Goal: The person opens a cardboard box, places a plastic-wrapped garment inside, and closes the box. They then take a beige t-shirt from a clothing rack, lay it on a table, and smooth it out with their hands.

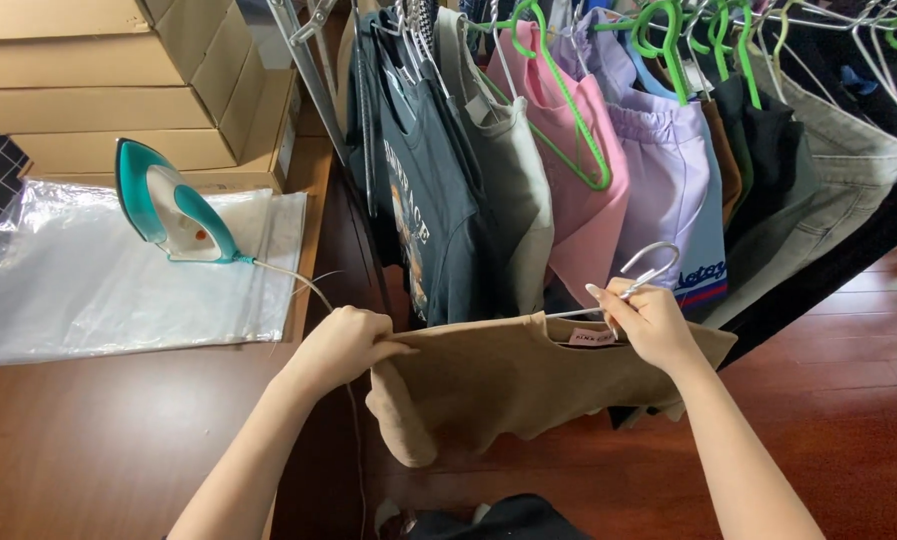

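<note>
Tan top (508,385) (soft, sleeve drooping) clamped in left grip (346,345) and right grip (648,322).

Tan knit cloth top (498,385): soft, matt, slightly fuzzy, w/ small pink woven label at neck. Thin white wire hanger (648,265): smooth coated metal, slight sheen. Teal and white plastic iron (173,210): glossy. Clear plastic sheet (98,290): shiny, crinkled. Dark brown wood surface (98,440): polished, semi-gloss. Stacked brown cardboard boxes (118,80): matt paper. Green plastic hangers (668,45): smooth, glossy.
</note>
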